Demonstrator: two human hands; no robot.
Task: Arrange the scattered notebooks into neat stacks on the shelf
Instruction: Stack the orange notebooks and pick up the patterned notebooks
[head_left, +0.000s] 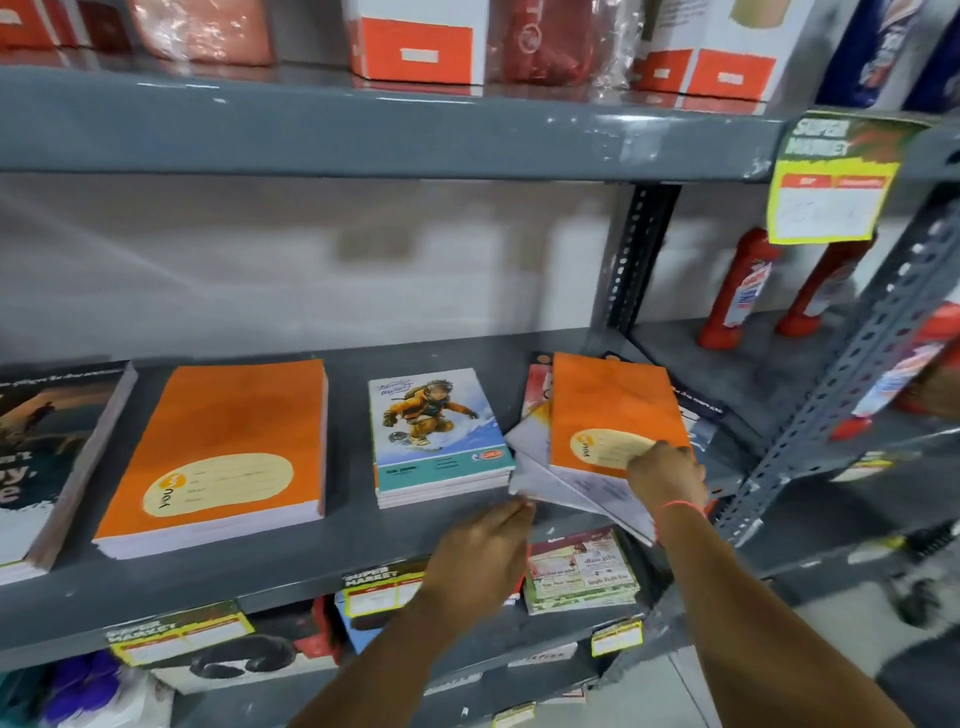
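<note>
On the grey shelf (363, 540) a neat orange notebook stack (223, 441) lies left of centre, and a smaller stack with a snowboarder cover (434, 431) sits beside it. At the right lies a messy pile topped by an orange notebook (613, 405), with white-covered notebooks (566, 483) fanned out beneath it. My right hand (665, 473) grips the near edge of that orange notebook. My left hand (488, 556) is at the shelf's front edge, fingertips touching the corner of the fanned white notebooks. A dark-covered stack (47, 457) sits at the far left.
A perforated steel upright (831, 395) stands just right of the pile. Red bottles (737, 291) stand on the neighbouring shelf. Boxes and red packets fill the shelf above (415, 47). A yellow price tag (831, 192) hangs top right. More goods lie on the shelf below (582, 571).
</note>
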